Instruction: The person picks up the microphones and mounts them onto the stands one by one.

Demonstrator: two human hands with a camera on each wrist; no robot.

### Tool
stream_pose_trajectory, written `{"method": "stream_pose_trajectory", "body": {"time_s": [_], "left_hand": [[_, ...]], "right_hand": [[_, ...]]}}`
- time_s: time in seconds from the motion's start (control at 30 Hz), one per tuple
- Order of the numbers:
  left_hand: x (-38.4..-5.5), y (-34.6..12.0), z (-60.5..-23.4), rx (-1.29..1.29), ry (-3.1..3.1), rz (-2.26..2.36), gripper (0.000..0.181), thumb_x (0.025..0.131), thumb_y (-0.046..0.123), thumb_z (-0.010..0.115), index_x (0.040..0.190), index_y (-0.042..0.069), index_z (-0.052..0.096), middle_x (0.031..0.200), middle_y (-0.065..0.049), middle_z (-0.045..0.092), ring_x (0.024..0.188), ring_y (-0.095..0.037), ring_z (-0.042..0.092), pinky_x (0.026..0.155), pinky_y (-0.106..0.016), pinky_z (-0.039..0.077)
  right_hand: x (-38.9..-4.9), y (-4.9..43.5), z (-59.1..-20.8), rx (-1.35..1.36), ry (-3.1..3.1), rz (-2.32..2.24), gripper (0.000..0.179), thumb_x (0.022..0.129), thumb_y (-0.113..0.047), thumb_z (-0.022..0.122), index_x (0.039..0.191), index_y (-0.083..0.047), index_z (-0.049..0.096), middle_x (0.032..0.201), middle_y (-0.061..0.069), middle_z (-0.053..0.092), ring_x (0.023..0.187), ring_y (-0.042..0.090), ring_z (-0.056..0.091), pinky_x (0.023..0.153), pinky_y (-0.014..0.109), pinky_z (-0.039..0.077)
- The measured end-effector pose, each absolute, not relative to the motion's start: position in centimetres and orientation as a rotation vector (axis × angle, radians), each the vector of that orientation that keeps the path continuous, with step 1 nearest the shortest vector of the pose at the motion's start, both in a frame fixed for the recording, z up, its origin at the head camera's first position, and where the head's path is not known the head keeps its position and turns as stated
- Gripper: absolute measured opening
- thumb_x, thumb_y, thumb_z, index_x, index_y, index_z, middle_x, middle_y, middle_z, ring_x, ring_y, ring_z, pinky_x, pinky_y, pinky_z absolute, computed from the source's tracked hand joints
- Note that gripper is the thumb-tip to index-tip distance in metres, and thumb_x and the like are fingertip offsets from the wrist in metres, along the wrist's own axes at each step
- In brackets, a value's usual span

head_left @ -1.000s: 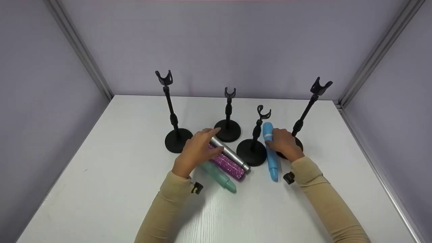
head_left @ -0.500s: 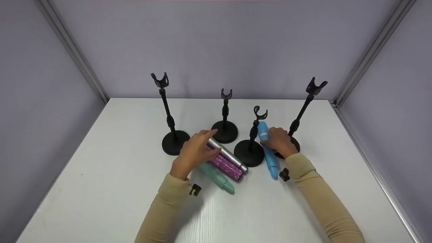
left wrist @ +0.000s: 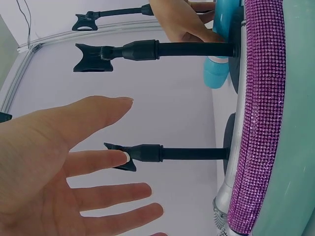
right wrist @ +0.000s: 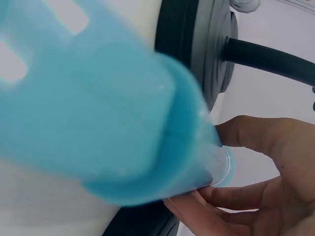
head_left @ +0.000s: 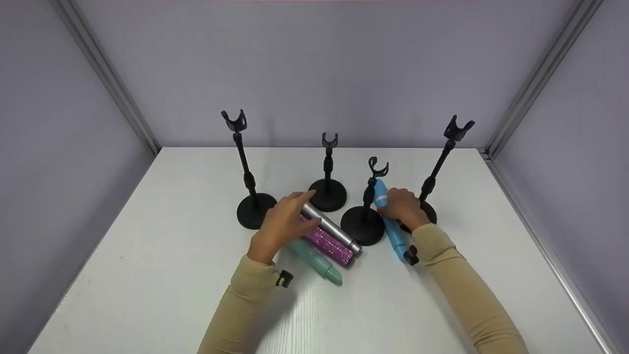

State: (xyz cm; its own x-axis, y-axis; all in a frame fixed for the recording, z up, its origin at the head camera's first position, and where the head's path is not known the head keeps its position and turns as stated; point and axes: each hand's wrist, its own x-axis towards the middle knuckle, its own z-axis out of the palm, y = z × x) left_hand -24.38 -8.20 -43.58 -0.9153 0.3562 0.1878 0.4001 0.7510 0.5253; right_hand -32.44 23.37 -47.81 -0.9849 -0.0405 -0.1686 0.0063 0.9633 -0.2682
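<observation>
My right hand (head_left: 403,206) grips a blue microphone (head_left: 394,235) with a white band, thumb on one side and fingers on the other in the right wrist view. The microphone slants beside the front middle stand (head_left: 363,227), its far end partly behind that stand's pole. With fingers spread, my left hand (head_left: 282,223) hovers over a silver microphone (head_left: 334,230) and a purple rhinestone-covered one (head_left: 330,246). A green one (head_left: 317,259) lies alongside them, nearest the front. In the left wrist view the left fingers (left wrist: 106,160) hold nothing, and the silver microphone's mesh end (left wrist: 219,219) shows.
Three more black stands with forked clips hold nothing: one at left (head_left: 254,211), one at back middle (head_left: 328,195) and one at right (head_left: 432,183), its base partly hidden by my right hand. The white table (head_left: 147,275) ends against grey panels (head_left: 314,73).
The blue microphone's far end has swung left toward the front middle stand, with my right hand moving slightly left. My left hand keeps its pose above the others. The head view has shifted slightly.
</observation>
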Motion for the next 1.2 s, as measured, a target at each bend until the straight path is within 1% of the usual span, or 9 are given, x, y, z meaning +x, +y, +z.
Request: {"method": "stream_pose_trajectory", "body": {"time_s": [0.1, 0.2, 0.33, 0.4, 0.47, 0.57, 0.7, 0.9, 1.2], "left_hand": [[-24.5, -8.3, -43.6, -0.602, -2.881, -0.895, 0.069, 0.091, 0.033, 0.079, 0.152, 0.014, 0.051, 0.151, -0.018, 0.056, 0.13, -0.038, 0.062, 0.095, -0.057, 0.057], [-24.5, -8.4, -43.7, -0.593, -2.889, -0.899, 0.07, 0.091, 0.034, 0.078, 0.152, 0.015, 0.051, 0.152, -0.017, 0.056, 0.131, -0.038, 0.061, 0.096, -0.057, 0.057], [-24.5, -8.5, -43.7, -0.593, -2.889, -0.888, 0.069, 0.091, 0.034, 0.078, 0.152, 0.015, 0.051, 0.151, -0.017, 0.056, 0.131, -0.038, 0.061, 0.097, -0.058, 0.056], [-24.6, -8.5, -43.7, -0.591, -2.887, -0.886, 0.069, 0.091, 0.033, 0.078, 0.152, 0.014, 0.051, 0.151, -0.017, 0.056, 0.131, -0.038, 0.061, 0.098, -0.058, 0.055], [-24.6, -8.5, -43.7, -0.593, -2.883, -0.888, 0.069, 0.091, 0.033, 0.079, 0.152, 0.014, 0.051, 0.15, -0.018, 0.056, 0.131, -0.039, 0.061, 0.098, -0.058, 0.055], [-24.7, -8.5, -43.7, -0.591, -2.884, -0.887, 0.069, 0.091, 0.033, 0.078, 0.152, 0.014, 0.051, 0.15, -0.018, 0.057, 0.13, -0.038, 0.061, 0.097, -0.058, 0.056], [-24.6, -8.6, -43.7, -0.592, -2.883, -0.886, 0.069, 0.091, 0.033, 0.079, 0.151, 0.013, 0.052, 0.15, -0.018, 0.057, 0.128, -0.038, 0.063, 0.095, -0.057, 0.057], [-24.5, -8.6, -43.5, -0.599, -2.871, -0.883, 0.069, 0.09, 0.031, 0.079, 0.151, 0.013, 0.052, 0.149, -0.019, 0.058, 0.126, -0.038, 0.064, 0.093, -0.055, 0.058], [-24.4, -8.5, -43.6, -0.593, -2.882, -0.884, 0.07, 0.09, 0.032, 0.08, 0.151, 0.014, 0.052, 0.149, -0.018, 0.057, 0.126, -0.039, 0.064, 0.096, -0.056, 0.057]], "right_hand": [[-32.2, 23.4, -47.4, -0.019, 2.925, -0.448, 0.041, 0.09, -0.031, 0.067, 0.109, 0.006, 0.062, 0.105, 0.025, 0.068, 0.082, 0.032, 0.063, 0.062, 0.039, 0.053], [-32.0, 23.6, -46.8, -0.023, 2.922, -0.496, 0.038, 0.09, -0.031, 0.067, 0.104, 0.004, 0.061, 0.1, 0.023, 0.068, 0.076, 0.03, 0.064, 0.054, 0.033, 0.049], [-31.8, 24.0, -46.0, -0.046, 2.929, -0.585, 0.034, 0.091, -0.031, 0.067, 0.097, 0.002, 0.062, 0.092, 0.019, 0.067, 0.069, 0.025, 0.062, 0.051, 0.029, 0.046], [-31.5, 24.2, -45.4, -0.057, 2.932, -0.629, 0.035, 0.091, -0.031, 0.066, 0.101, 0.003, 0.063, 0.094, 0.02, 0.068, 0.069, 0.025, 0.062, 0.053, 0.029, 0.046], [-31.1, 24.4, -44.8, -0.067, 2.933, -0.666, 0.04, 0.092, -0.031, 0.065, 0.111, 0.004, 0.062, 0.1, 0.023, 0.069, 0.075, 0.027, 0.064, 0.058, 0.032, 0.049], [-30.5, 24.8, -43.9, -0.071, 2.926, -0.72, 0.05, 0.094, -0.032, 0.063, 0.127, 0.005, 0.057, 0.116, 0.029, 0.069, 0.09, 0.034, 0.069, 0.072, 0.042, 0.056], [-29.7, 25.2, -43.0, -0.072, 2.912, -0.797, 0.055, 0.095, -0.032, 0.063, 0.136, 0.003, 0.052, 0.129, 0.033, 0.065, 0.107, 0.043, 0.07, 0.088, 0.055, 0.058], [-28.5, 26.0, -41.7, -0.079, 2.916, -0.863, 0.055, 0.096, -0.034, 0.064, 0.138, -0.001, 0.05, 0.128, 0.032, 0.065, 0.108, 0.045, 0.07, 0.089, 0.058, 0.058], [-26.5, 27.3, -40.5, -0.076, 2.931, -0.949, 0.056, 0.097, -0.033, 0.066, 0.139, 0.0, 0.049, 0.125, 0.032, 0.066, 0.11, 0.048, 0.068, 0.089, 0.062, 0.057]]}}
